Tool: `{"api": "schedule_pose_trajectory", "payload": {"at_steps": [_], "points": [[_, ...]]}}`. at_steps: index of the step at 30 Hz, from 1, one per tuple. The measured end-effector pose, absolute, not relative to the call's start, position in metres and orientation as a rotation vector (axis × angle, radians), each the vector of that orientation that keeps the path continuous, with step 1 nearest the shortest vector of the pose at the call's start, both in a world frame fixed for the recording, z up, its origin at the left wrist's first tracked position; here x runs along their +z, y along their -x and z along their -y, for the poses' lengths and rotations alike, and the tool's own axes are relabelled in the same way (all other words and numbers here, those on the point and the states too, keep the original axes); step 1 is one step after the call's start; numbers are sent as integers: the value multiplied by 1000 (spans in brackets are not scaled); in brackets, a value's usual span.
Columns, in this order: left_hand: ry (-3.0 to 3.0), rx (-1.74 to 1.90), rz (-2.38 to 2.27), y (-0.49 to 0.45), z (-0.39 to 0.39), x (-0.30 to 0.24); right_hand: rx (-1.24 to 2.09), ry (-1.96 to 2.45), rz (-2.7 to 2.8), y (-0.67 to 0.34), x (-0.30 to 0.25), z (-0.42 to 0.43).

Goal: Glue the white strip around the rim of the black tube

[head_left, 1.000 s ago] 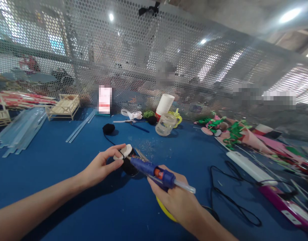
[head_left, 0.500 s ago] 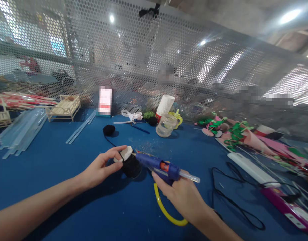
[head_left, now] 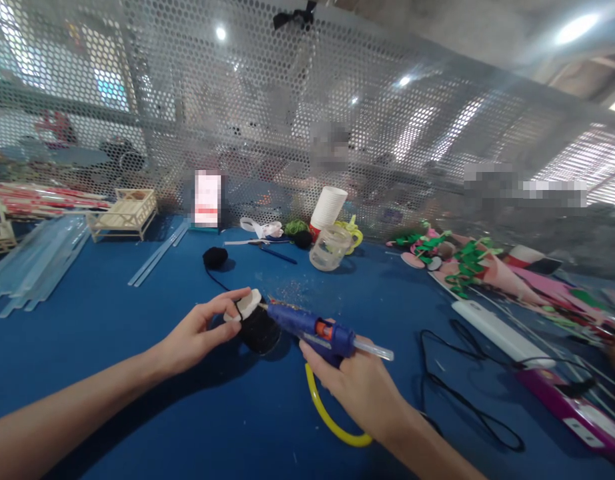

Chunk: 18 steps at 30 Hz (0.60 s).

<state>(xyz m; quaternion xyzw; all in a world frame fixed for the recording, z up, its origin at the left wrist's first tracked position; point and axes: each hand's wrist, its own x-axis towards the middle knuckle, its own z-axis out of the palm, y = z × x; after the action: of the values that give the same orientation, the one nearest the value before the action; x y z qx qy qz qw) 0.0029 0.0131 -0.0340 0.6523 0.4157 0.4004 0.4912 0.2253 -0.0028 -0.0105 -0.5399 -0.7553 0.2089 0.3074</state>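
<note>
Your left hand (head_left: 197,333) was closed in a light pinch. Its forefinger lay over a small white foam piece (head_left: 247,303) and its thumb sat under it, pressing the piece against the top of a black ball (head_left: 260,330) just beyond your fingertips. The ball rested on the blue table (head_left: 112,373).

Your right hand (head_left: 352,383) was wrapped fully round the grip of the blue glue gun (head_left: 312,328). The nozzle pointed away from that hand toward your left, and its tip was at the edge of the white piece; whether it touched could not be told. A clear glue stick (head_left: 375,349) stuck out of the gun's back, above your right knuckles, and a yellow cord (head_left: 327,417) looped down beside your right wrist.

The main hazard I judged was heat, since your left forefinger and thumb sat very near the nozzle, so any squeeze-out could have reached your skin. The ball was round and held only from above, so a push from the nozzle could have rolled it out from under your left fingers and smeared glue across the foam. A black cable (head_left: 462,393) lay just outside your right hand and could have caught your forearm.
</note>
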Motion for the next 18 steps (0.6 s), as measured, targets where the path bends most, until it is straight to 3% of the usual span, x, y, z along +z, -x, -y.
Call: {"api": "schedule_pose_trajectory", "payload": {"at_steps": [18], "points": [[-1599,964,-976,-3,-13,-33,565,1427,1984,-225,-14,4]]}}
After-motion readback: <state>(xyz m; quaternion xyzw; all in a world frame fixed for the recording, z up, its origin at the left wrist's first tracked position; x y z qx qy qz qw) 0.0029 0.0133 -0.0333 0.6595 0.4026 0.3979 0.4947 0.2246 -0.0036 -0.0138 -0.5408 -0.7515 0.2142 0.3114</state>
